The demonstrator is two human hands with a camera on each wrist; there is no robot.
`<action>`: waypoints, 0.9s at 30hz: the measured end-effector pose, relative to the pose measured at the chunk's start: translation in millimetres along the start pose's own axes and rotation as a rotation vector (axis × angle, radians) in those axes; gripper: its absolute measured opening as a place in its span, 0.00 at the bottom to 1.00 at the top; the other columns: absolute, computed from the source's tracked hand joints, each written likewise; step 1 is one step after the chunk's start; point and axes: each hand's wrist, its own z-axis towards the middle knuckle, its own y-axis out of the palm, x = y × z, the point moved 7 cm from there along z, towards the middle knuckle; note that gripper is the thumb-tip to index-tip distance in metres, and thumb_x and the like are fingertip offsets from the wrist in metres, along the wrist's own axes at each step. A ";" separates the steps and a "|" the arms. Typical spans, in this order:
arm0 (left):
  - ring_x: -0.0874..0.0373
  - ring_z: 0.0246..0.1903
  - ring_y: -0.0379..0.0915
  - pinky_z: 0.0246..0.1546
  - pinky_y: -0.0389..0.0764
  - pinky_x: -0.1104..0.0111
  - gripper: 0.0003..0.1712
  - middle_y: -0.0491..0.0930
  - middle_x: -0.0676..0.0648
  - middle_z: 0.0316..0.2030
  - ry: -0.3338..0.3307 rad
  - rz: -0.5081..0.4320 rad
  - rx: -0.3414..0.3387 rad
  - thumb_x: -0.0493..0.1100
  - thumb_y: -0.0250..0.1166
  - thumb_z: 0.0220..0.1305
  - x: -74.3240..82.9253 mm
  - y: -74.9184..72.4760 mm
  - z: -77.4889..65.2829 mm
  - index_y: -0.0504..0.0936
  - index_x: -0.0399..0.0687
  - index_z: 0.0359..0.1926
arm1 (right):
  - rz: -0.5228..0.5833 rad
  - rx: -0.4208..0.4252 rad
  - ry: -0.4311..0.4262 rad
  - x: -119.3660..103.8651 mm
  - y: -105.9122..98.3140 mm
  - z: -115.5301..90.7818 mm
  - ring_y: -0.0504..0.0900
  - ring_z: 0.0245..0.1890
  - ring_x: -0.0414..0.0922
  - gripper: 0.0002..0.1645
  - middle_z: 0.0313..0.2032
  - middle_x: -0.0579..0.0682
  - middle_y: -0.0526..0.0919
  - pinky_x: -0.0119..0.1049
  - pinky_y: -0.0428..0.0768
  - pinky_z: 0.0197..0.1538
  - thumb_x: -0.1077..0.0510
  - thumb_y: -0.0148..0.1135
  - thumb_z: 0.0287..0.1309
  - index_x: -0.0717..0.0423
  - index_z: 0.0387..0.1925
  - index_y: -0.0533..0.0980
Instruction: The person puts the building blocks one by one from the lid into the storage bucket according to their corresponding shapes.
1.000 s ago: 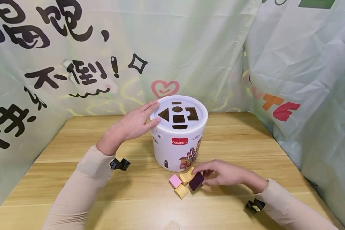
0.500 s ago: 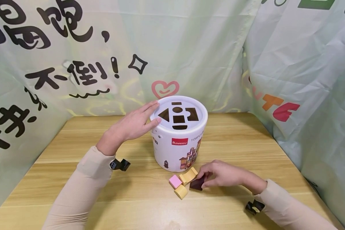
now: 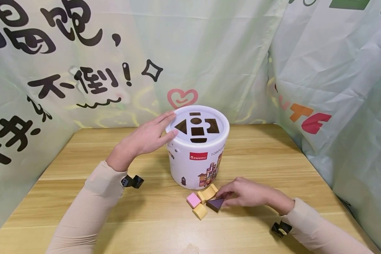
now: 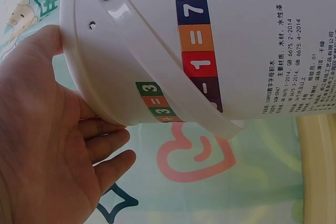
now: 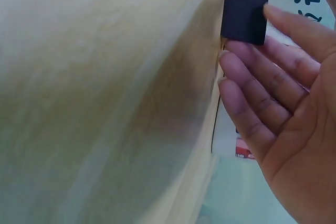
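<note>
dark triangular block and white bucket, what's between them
The yellow block with the curved hollow lies between the dark triangular block and the white bucket, in the head view.

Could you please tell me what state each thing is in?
Bucket, upright
Lid, on, its holes open
Handle, hanging down
Dark block, pinched
Pink block, lying unheld
Yellow blocks, both lying unheld
Left grip, resting on lid edge
Right grip, pinching dark block
</note>
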 end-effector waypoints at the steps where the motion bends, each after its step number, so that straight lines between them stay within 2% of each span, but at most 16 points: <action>1: 0.49 0.73 0.47 0.69 0.55 0.52 0.41 0.46 0.49 0.76 0.000 -0.001 -0.001 0.66 0.41 0.73 0.1 -0.2 0.0 0.51 0.48 0.77 | -0.008 0.004 -0.001 -0.7 0.1 0.8 0.81 0.38 0.31 0.21 0.42 0.39 0.84 0.31 0.81 0.43 0.47 0.67 0.60 0.51 0.52 0.81; 6: 0.49 0.73 0.46 0.70 0.55 0.52 0.41 0.46 0.48 0.76 0.000 -0.001 -0.001 0.66 0.41 0.73 0.5 -1.1 -0.1 0.51 0.48 0.77 | -0.076 0.014 -0.003 -5.3 4.0 6.9 0.81 0.41 0.31 0.28 0.45 0.40 0.84 0.28 0.80 0.46 0.41 0.67 0.57 0.51 0.54 0.79; 13: 0.48 0.73 0.48 0.69 0.55 0.51 0.41 0.47 0.48 0.76 0.002 0.004 0.000 0.66 0.41 0.73 0.8 -0.4 0.1 0.51 0.48 0.77 | -0.203 0.050 -0.065 -14.2 7.1 12.5 0.81 0.38 0.32 0.21 0.40 0.39 0.85 0.27 0.79 0.45 0.42 0.67 0.58 0.52 0.45 0.83; 19: 0.48 0.73 0.48 0.69 0.56 0.51 0.42 0.46 0.49 0.76 0.000 0.000 -0.002 0.67 0.40 0.73 0.7 -0.1 -0.1 0.51 0.49 0.77 | -0.200 0.030 -0.056 -18.2 1.8 11.5 0.81 0.37 0.32 0.20 0.39 0.39 0.85 0.27 0.79 0.44 0.43 0.67 0.59 0.52 0.45 0.83; 27: 0.48 0.73 0.47 0.69 0.55 0.52 0.42 0.46 0.49 0.76 -0.002 -0.003 -0.003 0.67 0.40 0.73 -0.4 0.3 -0.1 0.50 0.49 0.77 | -0.144 0.068 -0.047 -24.9 -20.6 9.9 0.80 0.39 0.31 0.14 0.40 0.36 0.84 0.30 0.80 0.44 0.46 0.66 0.61 0.48 0.43 0.83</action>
